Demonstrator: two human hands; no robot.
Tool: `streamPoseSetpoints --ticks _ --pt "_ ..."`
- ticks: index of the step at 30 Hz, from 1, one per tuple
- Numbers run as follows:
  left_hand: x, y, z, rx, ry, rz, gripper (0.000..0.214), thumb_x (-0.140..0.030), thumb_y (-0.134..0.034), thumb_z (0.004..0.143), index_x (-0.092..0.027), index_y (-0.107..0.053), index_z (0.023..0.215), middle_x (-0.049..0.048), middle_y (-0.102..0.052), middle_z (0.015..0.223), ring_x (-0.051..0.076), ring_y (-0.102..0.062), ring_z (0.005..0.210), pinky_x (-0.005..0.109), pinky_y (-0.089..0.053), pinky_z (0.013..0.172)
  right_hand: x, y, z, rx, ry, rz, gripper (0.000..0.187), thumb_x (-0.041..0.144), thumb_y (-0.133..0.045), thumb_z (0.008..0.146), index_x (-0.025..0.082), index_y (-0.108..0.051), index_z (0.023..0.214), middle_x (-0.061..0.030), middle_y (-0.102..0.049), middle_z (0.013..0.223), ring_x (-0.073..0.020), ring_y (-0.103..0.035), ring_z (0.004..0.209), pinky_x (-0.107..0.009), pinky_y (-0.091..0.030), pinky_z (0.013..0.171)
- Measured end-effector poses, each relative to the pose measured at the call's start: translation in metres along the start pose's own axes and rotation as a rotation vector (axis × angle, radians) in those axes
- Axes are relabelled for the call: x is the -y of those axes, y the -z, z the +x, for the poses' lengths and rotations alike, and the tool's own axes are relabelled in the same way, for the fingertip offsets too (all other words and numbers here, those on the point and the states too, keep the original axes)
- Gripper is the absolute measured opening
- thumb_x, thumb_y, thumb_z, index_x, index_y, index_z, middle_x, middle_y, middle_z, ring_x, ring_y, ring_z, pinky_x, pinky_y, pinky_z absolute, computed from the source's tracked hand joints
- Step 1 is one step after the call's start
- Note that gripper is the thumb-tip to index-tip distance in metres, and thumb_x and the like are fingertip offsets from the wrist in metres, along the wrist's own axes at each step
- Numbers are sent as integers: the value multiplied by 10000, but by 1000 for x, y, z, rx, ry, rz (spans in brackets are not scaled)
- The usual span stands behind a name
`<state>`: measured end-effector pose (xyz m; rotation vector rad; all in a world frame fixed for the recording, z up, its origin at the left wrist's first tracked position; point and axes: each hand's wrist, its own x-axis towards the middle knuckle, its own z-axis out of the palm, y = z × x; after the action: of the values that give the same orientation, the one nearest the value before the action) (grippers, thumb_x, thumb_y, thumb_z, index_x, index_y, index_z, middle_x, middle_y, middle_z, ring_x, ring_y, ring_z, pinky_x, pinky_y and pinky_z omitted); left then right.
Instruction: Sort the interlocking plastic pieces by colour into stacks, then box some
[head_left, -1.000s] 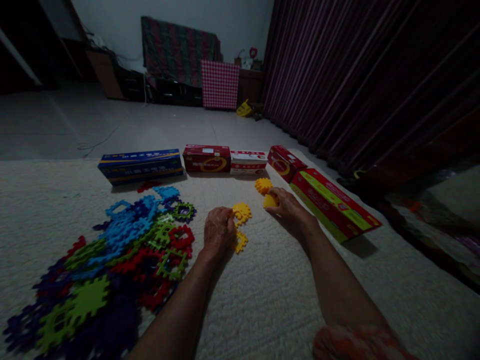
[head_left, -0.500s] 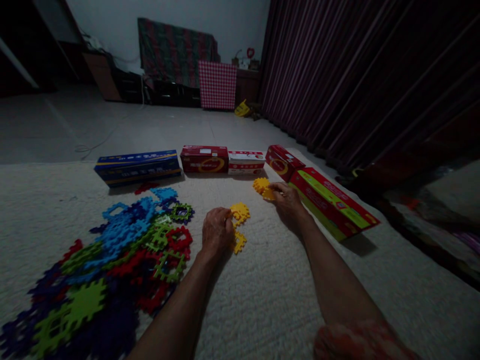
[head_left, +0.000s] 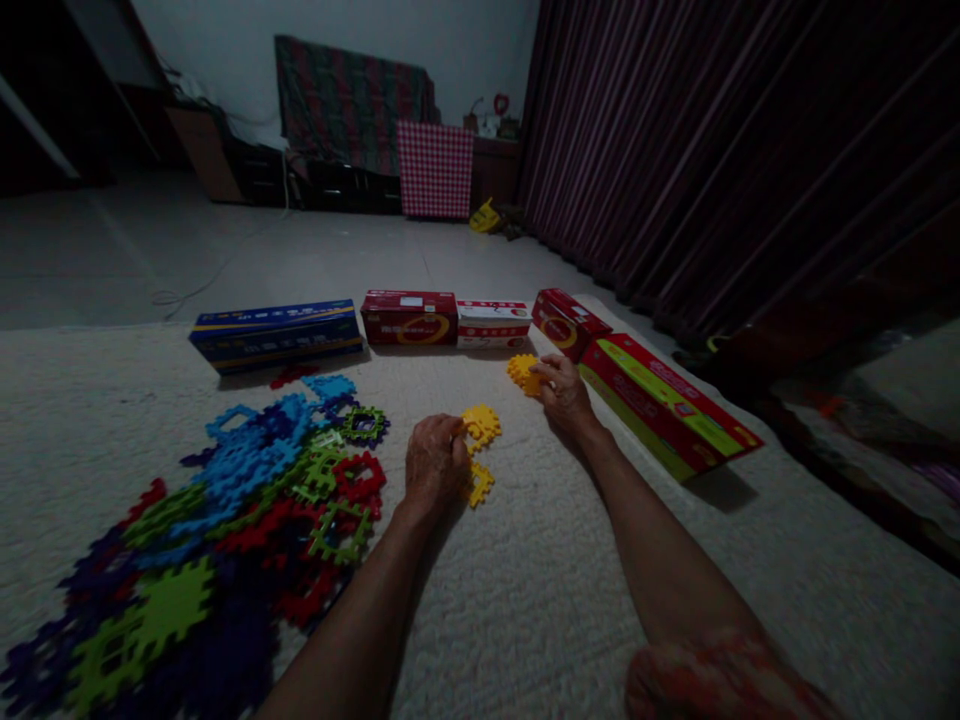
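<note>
My left hand (head_left: pixel 435 462) rests on the pale carpet (head_left: pixel 525 580), fingers curled round a yellow toothed plastic piece (head_left: pixel 481 424); another yellow piece (head_left: pixel 481 484) lies just under that hand. My right hand (head_left: pixel 564 392) reaches further out and is closed on a yellow piece pressed onto a small stack of yellow pieces (head_left: pixel 521 370) near the red boxes. A heap of blue, green, red and purple toothed pieces (head_left: pixel 247 490) spreads to the left of my left hand.
A row of boxes edges the carpet's far side: a long blue box (head_left: pixel 276 334), two red boxes (head_left: pixel 409 318), a red-and-white box (head_left: pixel 493 324) and a long red-green box (head_left: pixel 667 405). Dark curtains (head_left: pixel 712 150) hang on the right. Bare floor and furniture lie beyond.
My right hand has moved away from me and a little left, carrying its yellow piece up onto the yellow stack. My left hand has stayed in place.
</note>
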<state>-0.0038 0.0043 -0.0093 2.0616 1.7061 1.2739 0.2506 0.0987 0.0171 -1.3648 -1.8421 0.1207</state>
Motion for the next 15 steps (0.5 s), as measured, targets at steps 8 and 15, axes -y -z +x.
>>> streamPoseSetpoints --ticks 8,15 --pt "1 -1 -1 -9 -8 5 297 -101 -509 794 -179 -730 976 113 -740 1032 262 -651 1012 436 -506 987 -5 -6 2 -15 45 -33 451 97 -498 767 202 -699 1156 -121 -590 1268 -270 -548 1231 -471 -439 1115" --pt "3 -2 1 -13 34 -13 336 -92 -503 781 -193 -727 1010 104 -746 1045 265 -655 1037 439 -508 995 6 -2 -1 -115 23 -39 457 147 -538 801 192 -614 1250 -146 -569 1323 -284 -520 1284 -481 -463 1085"
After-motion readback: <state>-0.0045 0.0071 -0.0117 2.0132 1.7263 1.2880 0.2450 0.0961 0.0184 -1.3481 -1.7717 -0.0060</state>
